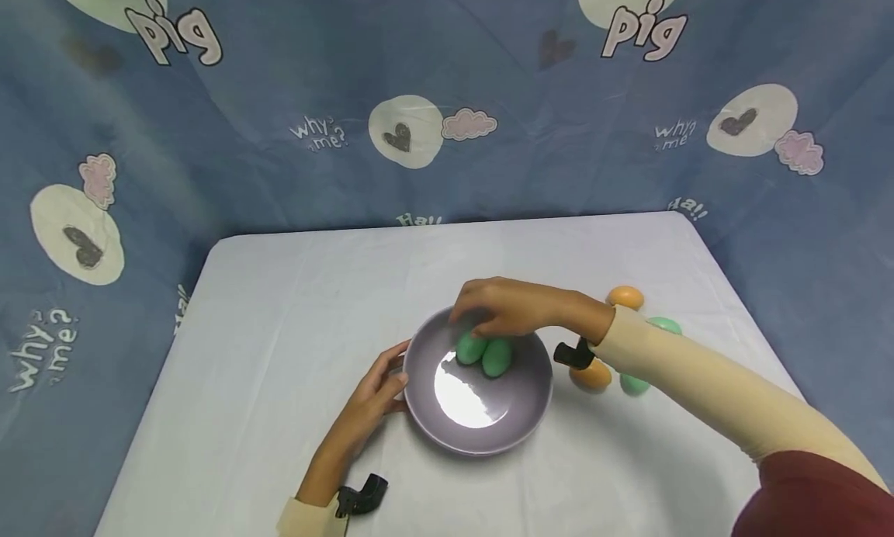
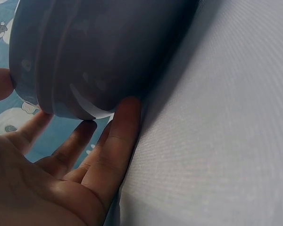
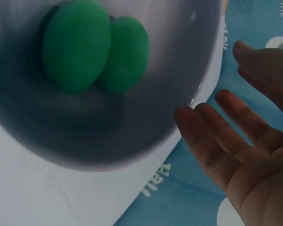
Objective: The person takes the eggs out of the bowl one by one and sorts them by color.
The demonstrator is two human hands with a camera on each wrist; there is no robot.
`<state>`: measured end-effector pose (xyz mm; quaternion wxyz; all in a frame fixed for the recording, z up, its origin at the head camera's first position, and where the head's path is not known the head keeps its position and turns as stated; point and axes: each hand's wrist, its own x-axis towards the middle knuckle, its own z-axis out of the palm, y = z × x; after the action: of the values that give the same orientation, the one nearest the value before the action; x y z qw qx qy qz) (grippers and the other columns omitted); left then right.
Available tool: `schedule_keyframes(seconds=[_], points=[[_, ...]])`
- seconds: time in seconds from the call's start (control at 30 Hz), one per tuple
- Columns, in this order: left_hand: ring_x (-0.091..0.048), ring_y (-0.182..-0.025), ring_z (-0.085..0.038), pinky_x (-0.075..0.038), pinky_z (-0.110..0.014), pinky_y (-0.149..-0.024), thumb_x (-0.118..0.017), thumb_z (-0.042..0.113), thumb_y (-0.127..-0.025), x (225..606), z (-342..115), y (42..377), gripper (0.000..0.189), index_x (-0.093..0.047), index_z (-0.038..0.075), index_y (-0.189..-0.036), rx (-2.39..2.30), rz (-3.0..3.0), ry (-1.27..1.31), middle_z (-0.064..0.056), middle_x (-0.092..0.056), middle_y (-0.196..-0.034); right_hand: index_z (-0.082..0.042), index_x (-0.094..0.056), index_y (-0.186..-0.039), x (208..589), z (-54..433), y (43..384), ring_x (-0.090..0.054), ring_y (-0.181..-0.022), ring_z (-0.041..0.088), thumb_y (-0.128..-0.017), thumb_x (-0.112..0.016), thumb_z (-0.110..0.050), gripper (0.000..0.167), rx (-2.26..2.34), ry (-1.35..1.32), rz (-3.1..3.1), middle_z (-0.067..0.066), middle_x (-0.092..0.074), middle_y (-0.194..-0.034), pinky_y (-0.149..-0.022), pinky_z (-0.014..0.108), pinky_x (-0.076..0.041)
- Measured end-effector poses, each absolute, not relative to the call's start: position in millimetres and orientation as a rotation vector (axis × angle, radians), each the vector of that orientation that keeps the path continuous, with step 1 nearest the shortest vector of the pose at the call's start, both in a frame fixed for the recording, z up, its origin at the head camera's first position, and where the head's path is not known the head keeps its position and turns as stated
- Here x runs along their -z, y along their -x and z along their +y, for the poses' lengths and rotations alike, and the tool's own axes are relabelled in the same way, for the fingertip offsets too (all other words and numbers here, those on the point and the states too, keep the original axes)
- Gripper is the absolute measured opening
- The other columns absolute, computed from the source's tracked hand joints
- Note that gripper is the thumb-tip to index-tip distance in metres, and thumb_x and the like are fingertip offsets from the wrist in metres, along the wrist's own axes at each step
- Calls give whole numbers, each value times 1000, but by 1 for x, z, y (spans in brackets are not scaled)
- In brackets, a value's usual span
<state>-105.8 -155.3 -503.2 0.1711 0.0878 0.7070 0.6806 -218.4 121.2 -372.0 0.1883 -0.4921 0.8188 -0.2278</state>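
A shallow purple-grey bowl (image 1: 527,401) stands on the white tabletop with two green eggs side by side inside, the left egg (image 1: 470,348) and the right egg (image 1: 497,358). Against the bowl's outer left side rests my left hand (image 1: 373,401), its thumb and extended fingertips touching the wall, as the left wrist view also shows. My right hand (image 1: 513,306) is over the bowl's far edge, just above the eggs. In the right wrist view its fingers (image 3: 221,157) are spread apart from the eggs and hold nothing.
Right of the bowl, partly behind my right forearm, lie an orange egg (image 1: 625,296), a nearer orange egg (image 1: 592,375), a green egg (image 1: 666,324) and a nearer green egg (image 1: 633,385). A blue printed cloth (image 1: 447,188) hangs behind the white table (image 1: 307,304).
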Motion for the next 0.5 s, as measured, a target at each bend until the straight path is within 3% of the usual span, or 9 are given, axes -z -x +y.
schedule_keyframes(seconds=[0.2, 0.5], points=[[-51, -128, -44, -59, -37, -84, -49, 23, -105, 504, -157, 104, 51, -34, 19, -154, -1946, 2004, -253, -22, -38, -152, -7, -68, -124, 375, 107, 221, -61, -113, 18, -90, -71, -7, 34, 587, 1361, 2274, 7, -65, -120, -100, 34, -51], [-54, -127, -38, -60, -38, -84, -50, 25, -105, 504, -156, 103, 51, -35, 21, -154, -1939, 2005, -222, -19, -39, -151, -9, -70, -120, 378, 99, 220, -61, -114, 21, -88, -72, -5, 32, 529, 1366, 2215, 9, -66, -119, -100, 35, -51]])
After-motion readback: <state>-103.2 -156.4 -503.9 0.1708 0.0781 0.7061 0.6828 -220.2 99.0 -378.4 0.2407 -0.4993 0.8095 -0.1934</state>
